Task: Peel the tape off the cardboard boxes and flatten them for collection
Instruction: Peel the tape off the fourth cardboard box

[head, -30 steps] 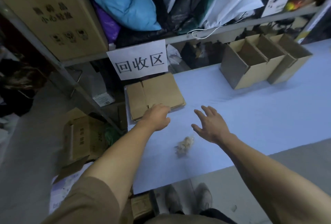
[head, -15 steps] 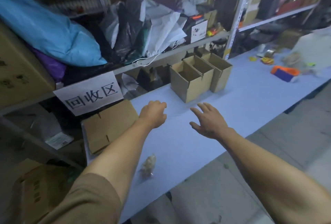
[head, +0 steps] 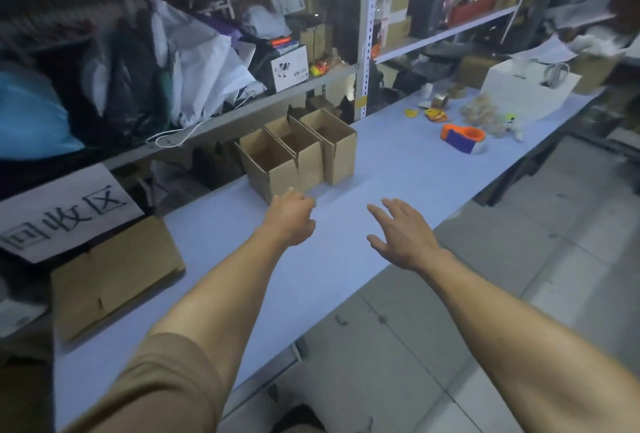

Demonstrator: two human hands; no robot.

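As both bare arms reached over the pale tabletop (head: 398,169), three open boxes (head: 298,152) stood upright in a touching row at about twelve o'clock from the hands, hard against the shelf (head: 242,114) edge. The left hand (head: 291,218) hung just short of the nearest box, its fingers loosely curled on nothing; the right hand (head: 401,235) hovered at three o'clock of it, fingers spread apart and empty. One flattened box (head: 114,273) lay at nine o'clock, below a paper sign (head: 65,214).

The boxes looked light and empty, made of thin corrugated board: stiff along the panels, likely to crease or tear at the flaps. A hold on two opposite walls near the rim would probably lift one without crushing it; any tape was too small to make out, and was presumably on the hidden bottom seam.

Counted: three standing boxes, one flat. At two o'clock, well apart, sat an orange-and-purple tape dispenser (head: 462,137), a white bag (head: 526,90) and small clutter.
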